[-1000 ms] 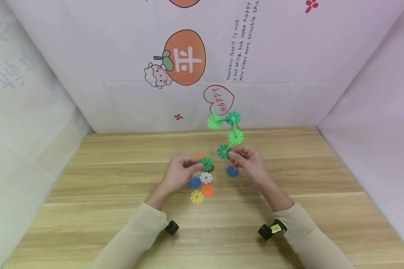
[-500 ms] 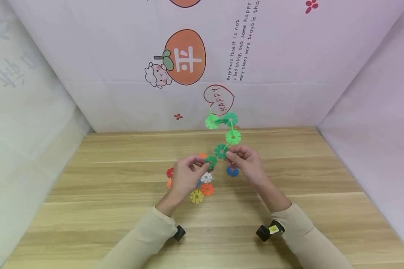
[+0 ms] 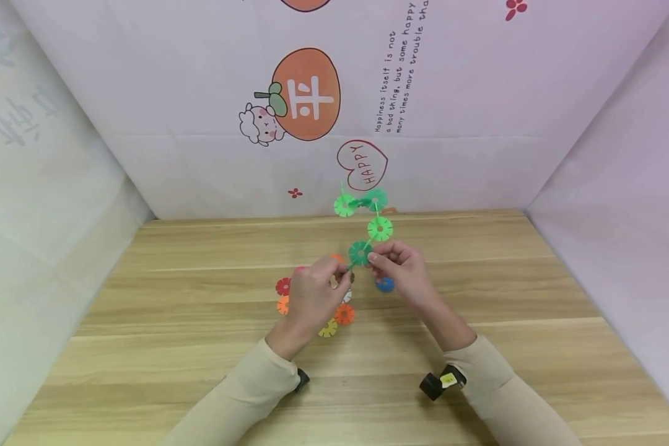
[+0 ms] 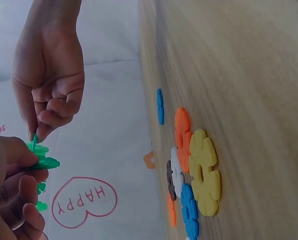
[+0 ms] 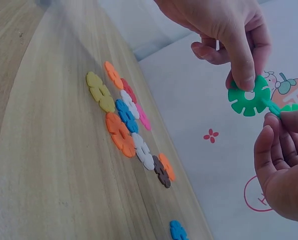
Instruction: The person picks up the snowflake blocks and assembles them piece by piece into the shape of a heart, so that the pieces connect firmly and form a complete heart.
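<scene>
My left hand (image 3: pixel 314 297) pinches a dark green slotted plastic disc (image 5: pixel 245 107) between thumb and fingertips. Edge-on in the head view, that disc meets the dark green end disc (image 3: pixel 359 253) of a chain, and in the right wrist view the two discs look joined at their slots. Thumb and fingers of my right hand (image 3: pixel 404 272) grip the end disc. Above it rise a light green disc (image 3: pixel 380 229), another dark green disc (image 3: pixel 376 200) and a light green disc (image 3: pixel 344 205), linked edge to face. How deep the slots engage cannot be told.
Loose flower-shaped discs lie flat on the wooden table (image 3: pixel 451 396): yellow (image 3: pixel 327 328), orange (image 3: pixel 344 314), red (image 3: pixel 283 286), blue (image 3: pixel 384 284) and several others, partly behind my left hand. A printed white cloth wall (image 3: pixel 451 155) stands behind the table.
My left hand has moved right and turned its disc edge-on, bringing it against the chain's end disc. The right hand and chain have shifted slightly left.
</scene>
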Tool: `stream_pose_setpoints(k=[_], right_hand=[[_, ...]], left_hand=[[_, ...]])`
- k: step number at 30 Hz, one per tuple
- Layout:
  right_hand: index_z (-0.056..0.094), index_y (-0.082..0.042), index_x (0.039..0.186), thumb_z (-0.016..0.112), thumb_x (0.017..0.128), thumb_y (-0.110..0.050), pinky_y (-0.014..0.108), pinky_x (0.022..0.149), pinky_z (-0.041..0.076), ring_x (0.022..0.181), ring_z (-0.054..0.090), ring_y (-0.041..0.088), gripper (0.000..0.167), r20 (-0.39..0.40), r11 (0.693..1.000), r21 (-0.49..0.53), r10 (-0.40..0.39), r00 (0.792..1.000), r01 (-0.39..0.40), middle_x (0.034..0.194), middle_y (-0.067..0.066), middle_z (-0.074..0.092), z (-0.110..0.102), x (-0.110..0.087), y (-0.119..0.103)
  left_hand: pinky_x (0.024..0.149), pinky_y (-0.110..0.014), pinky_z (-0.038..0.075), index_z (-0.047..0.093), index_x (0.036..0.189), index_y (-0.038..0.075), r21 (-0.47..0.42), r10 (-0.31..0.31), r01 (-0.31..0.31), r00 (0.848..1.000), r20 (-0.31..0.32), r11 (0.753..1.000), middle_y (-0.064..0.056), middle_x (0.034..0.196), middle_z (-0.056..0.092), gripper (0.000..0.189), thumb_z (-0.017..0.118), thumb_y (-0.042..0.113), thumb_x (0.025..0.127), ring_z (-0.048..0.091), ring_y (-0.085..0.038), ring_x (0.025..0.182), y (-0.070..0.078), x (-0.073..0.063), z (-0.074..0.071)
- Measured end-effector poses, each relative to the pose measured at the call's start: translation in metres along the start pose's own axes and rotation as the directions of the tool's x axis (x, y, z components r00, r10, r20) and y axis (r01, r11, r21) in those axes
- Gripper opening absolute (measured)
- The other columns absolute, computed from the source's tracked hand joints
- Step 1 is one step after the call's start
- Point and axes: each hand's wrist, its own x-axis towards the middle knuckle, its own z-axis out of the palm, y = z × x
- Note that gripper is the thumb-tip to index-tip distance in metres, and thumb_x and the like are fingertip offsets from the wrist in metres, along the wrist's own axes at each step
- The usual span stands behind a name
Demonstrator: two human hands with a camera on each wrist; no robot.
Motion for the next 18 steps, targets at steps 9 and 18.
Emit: stream_pose_setpoints(k=[9, 18], right_hand=[[0.067, -0.004, 0.091, 0.064, 0.097, 0.0, 0.025, 0.061, 0.053, 0.065, 0.058, 0.015, 0.008, 0.008, 1.0, 0.002, -0.025, 1.0, 0.025, 0.085, 0.022, 0.066, 0.0016, -0.0004, 0.0024], [0.061, 0.009, 0.097, 0.062, 0.098, 0.001, 0.024, 0.059, 0.048, 0.063, 0.053, 0.016, 0.009, 0.023, 0.998, -0.002, -0.056, 0.998, 0.056, 0.087, 0.023, 0.066, 0.0044, 0.0, 0.0048]], left_hand=[[0.052, -0.017, 0.048, 0.069, 0.08, 0.004, 0.029, 0.016, -0.017, 1.0, 0.026, 0.999, -0.002, 0.073, 0.068, 0.014, 0.077, -0.007, 0.081, 0.065, -0.015, 0.059, 0.0018, -0.0011, 0.0016], [0.052, -0.014, 0.045, 0.066, 0.078, 0.004, 0.025, 0.034, -0.035, 0.999, 0.023, 0.999, -0.002, 0.069, 0.064, 0.017, 0.075, -0.01, 0.082, 0.055, -0.009, 0.054, 0.004, -0.0002, 0.0033]])
